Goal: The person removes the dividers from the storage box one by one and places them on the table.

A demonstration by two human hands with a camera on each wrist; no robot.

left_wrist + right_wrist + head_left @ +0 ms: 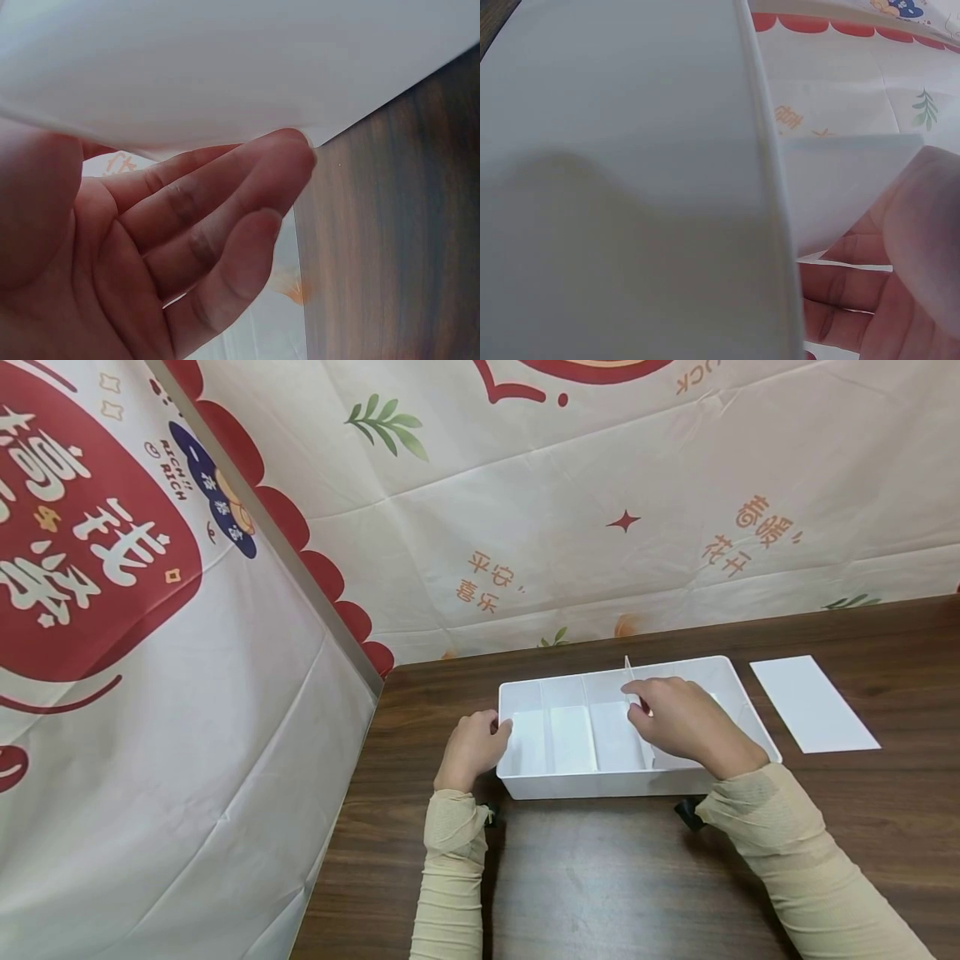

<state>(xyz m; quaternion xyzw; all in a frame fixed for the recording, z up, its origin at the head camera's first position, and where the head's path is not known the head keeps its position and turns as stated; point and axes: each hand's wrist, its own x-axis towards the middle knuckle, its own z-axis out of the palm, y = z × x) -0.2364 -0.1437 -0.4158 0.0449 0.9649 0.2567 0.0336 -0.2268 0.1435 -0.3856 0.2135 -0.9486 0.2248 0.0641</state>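
Divider (841, 184) pinched above the tray (592, 785)

The divider stood in the tray, right of centre in the head view's frame, its far corner poking above the back rim. Whether its lower edge had seated could not be told. It looked like thin white plastic: light, fairly stiff, probably smooth enough to slide in a loose pinch and liable to bow if forced. The top edge seemed the place to take it, thumb and fingers on opposite faces.

The right hand (678, 714) did just that, fingers bent and nearly closed on the edge. The left hand (472, 745), half-curled, held the tray's left end, thumb at the rim and fingers outside; the tray seemed light enough to need that steadying.

Two other dividers (592, 731) crossed the tray left of the pinched one. A white panel (816, 704) lay flat to the tray's right, apart from it, on the brown tabletop (585, 877). Printed cloth (562, 485) hung across the top of the frame.
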